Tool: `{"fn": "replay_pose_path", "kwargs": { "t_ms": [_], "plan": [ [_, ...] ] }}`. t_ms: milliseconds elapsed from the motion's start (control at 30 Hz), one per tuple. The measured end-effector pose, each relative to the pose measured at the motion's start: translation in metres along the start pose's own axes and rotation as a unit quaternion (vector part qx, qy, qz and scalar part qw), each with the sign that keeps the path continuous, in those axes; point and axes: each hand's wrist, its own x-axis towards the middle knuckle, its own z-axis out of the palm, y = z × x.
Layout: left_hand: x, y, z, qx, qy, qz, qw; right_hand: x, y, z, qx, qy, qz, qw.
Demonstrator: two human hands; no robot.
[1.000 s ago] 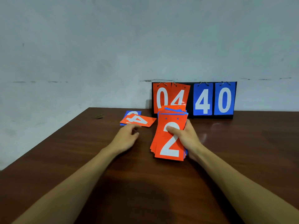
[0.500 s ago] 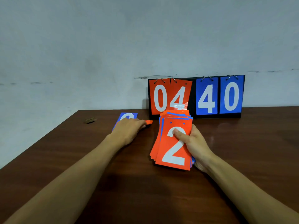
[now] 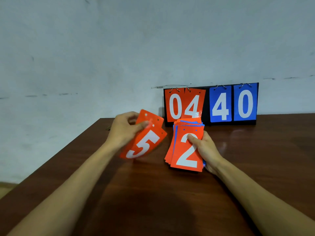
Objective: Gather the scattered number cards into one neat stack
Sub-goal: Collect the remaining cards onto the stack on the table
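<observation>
My right hand (image 3: 205,150) grips a thick stack of orange and blue number cards (image 3: 185,149), an orange "2" on top, its lower edge close to the table. My left hand (image 3: 125,129) holds a few orange cards (image 3: 144,142) lifted off the table, tilted, with a white "5" facing me and another card fanned out behind it. The two bunches are apart, with a narrow gap between them. No loose cards show on the table.
A black flip scoreboard (image 3: 207,106) stands at the back of the brown wooden table (image 3: 153,201) against the wall, showing orange "04" and blue "40". The table's left edge runs diagonally near my left forearm.
My left hand was flat on the loose cards at the back left; it has now picked them up and brought them toward the stack. The right hand's stack has stayed about where it was.
</observation>
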Motion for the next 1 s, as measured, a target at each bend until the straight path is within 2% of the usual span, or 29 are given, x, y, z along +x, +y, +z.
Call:
{"fn": "replay_pose_path", "kwargs": {
  "t_ms": [100, 233, 400, 533, 633, 733, 833, 933, 1000],
  "plan": [
    [-0.003, 0.007, 0.001, -0.155, 0.059, -0.087, 0.982, 0.0, -0.001, 0.001, -0.009, -0.002, 0.002, 1.0],
    [0.001, 0.01, 0.025, -0.194, 0.089, -0.144, 0.966, -0.002, -0.001, 0.001, -0.026, -0.017, -0.001, 1.0],
    [-0.005, -0.001, 0.091, -0.127, 0.089, -0.153, 0.976, -0.002, -0.001, 0.0, 0.04, -0.065, 0.009, 0.997],
    [-0.011, -0.008, 0.111, -0.047, 0.034, -0.123, 0.991, 0.001, 0.005, 0.0, -0.062, -0.039, -0.027, 0.997],
    [0.0, -0.022, 0.098, -0.028, 0.05, -0.107, 0.993, 0.004, 0.007, -0.003, -0.037, -0.016, -0.023, 0.999],
    [0.024, -0.056, 0.071, 0.125, 0.024, -0.098, 0.987, 0.006, 0.007, -0.005, -0.003, -0.015, -0.016, 1.0],
    [0.048, -0.094, 0.054, 0.35, -0.07, -0.094, 0.929, 0.009, 0.008, -0.005, -0.008, -0.016, -0.015, 1.0],
    [0.059, -0.104, 0.052, 0.41, -0.112, -0.112, 0.898, 0.01, 0.01, -0.006, -0.016, -0.021, -0.016, 1.0],
    [0.059, -0.1, 0.056, 0.467, -0.118, -0.078, 0.873, 0.011, 0.01, -0.006, -0.016, -0.023, -0.017, 0.999]
  ]
}}
